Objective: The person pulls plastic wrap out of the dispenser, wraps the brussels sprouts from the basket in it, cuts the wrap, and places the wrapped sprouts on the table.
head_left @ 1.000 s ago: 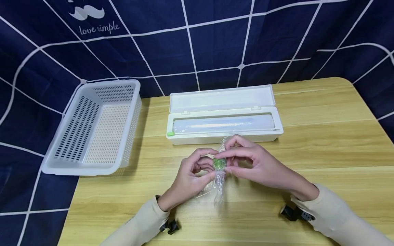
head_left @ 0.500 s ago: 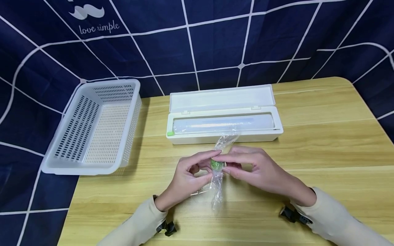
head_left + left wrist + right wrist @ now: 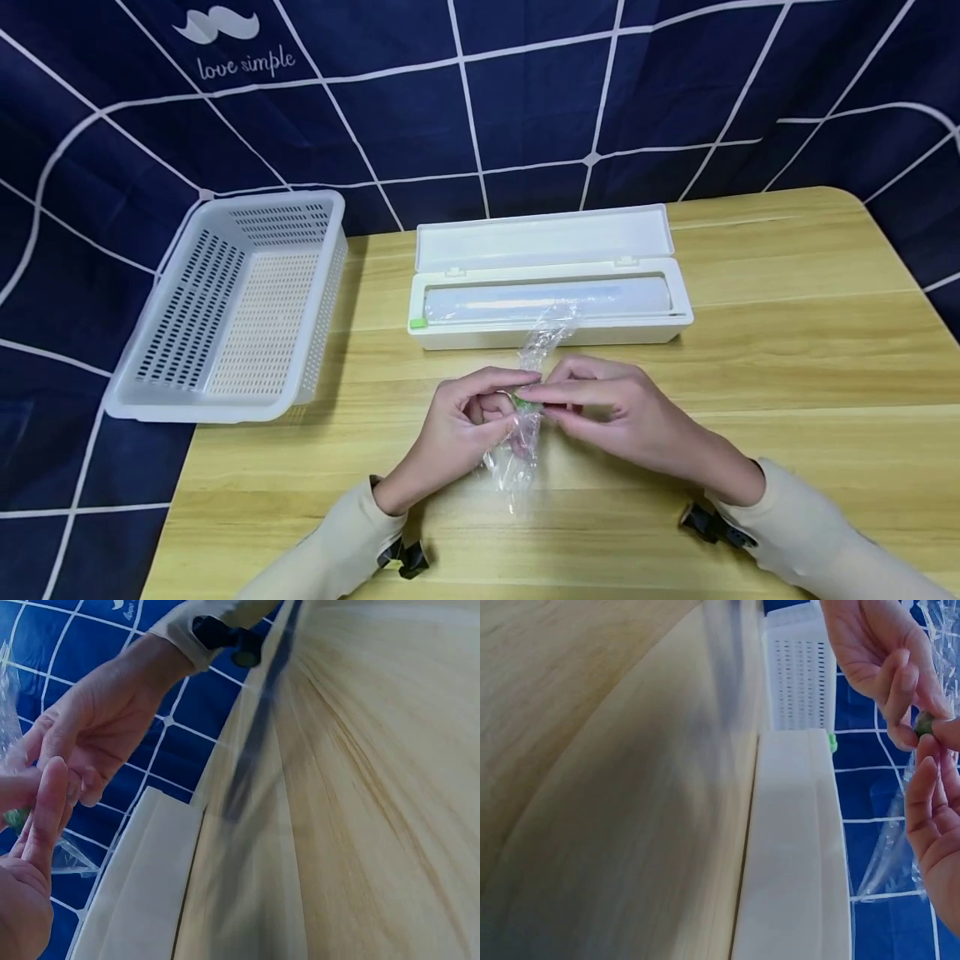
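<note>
A small round green item (image 3: 527,403) in clear plastic wrap (image 3: 546,333) is between my hands above the table; its exact kind is hidden. The wrap trails from it toward the box and, as a crumpled end, toward me. My left hand (image 3: 461,429) pinches it from the left, thumb below and forefinger above. From the right, my right hand (image 3: 626,408) pinches it with thumb and fingertips. A bit of the green item (image 3: 924,723) shows between the fingers in the right wrist view. Fingers cover most of it in the left wrist view.
Behind my hands stands a white box (image 3: 551,337), lid raised, holding a roll of cling film (image 3: 525,302) with a green slider (image 3: 417,323) at its left end. A white perforated basket (image 3: 318,333) is at the left. A blue checked cloth (image 3: 525,100) hangs behind the table.
My fingers have turned and closed in on the green item, so less of it shows. The wrap's far end now lies out toward the box, and its near end has spread and shifted left.
</note>
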`<state>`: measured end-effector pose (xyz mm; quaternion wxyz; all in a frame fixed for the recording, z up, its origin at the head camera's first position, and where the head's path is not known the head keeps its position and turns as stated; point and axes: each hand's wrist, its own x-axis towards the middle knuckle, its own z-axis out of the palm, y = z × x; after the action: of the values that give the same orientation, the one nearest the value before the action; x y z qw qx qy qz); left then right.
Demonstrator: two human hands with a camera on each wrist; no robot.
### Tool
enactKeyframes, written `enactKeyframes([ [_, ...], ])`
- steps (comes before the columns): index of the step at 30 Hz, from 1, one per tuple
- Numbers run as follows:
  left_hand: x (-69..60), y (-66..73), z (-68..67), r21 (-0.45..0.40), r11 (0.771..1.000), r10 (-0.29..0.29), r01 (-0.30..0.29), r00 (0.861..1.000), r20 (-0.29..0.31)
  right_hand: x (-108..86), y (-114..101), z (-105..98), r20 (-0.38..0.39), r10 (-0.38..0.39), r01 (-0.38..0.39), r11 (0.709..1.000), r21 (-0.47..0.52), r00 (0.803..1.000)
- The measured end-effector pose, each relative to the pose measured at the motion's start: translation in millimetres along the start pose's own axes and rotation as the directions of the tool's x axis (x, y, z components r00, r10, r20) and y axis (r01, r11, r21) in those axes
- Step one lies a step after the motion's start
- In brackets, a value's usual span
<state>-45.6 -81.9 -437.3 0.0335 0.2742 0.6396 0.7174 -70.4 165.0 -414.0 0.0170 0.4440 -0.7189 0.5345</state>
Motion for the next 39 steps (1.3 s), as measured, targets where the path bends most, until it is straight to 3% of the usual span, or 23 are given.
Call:
enactKeyframes([
  [6, 0.5, 2.8, 1.8, -0.017, 0.999, -0.042, 0.041, 0.999, -0.029, -0.9, 0, 1, 0.006, -0.039, 0.039, 0.998, -0.041, 0.999],
  [13, 0.9, 3.7, 5.2, -0.118, 0.991, -0.063, 0.057, 0.997, -0.049, -2.9, 2, 9, -0.007, -0.063, 0.062, 0.997, -0.054, 0.998],
  [21, -0.1, 3.2, 8.7, -0.085, 0.995, -0.054, 0.047, 0.994, -0.092, -4.3, 7, 16, -0.068, -0.077, 0.076, 0.997, -0.019, 0.995],
  [29, 0.8, 3.0, 8.1, 0.004, 0.999, -0.044, 0.045, 0.993, -0.112, -4.5, 6, 18, -0.083, -0.069, 0.069, 0.998, 0.002, 0.994],
  [34, 0.4, 2.8, 10.2, 0.048, 0.997, -0.048, 0.054, 0.991, -0.123, -4.6, 4, 19, -0.104, -0.023, 0.029, 0.998, 0.053, 0.994],
  [39, -0.3, 2.8, 10.8, -0.027, 0.999, -0.033, 0.031, 0.995, -0.095, -7.3, 3, 20, -0.130, 0.097, -0.080, 0.988, 0.130, 0.987],
])
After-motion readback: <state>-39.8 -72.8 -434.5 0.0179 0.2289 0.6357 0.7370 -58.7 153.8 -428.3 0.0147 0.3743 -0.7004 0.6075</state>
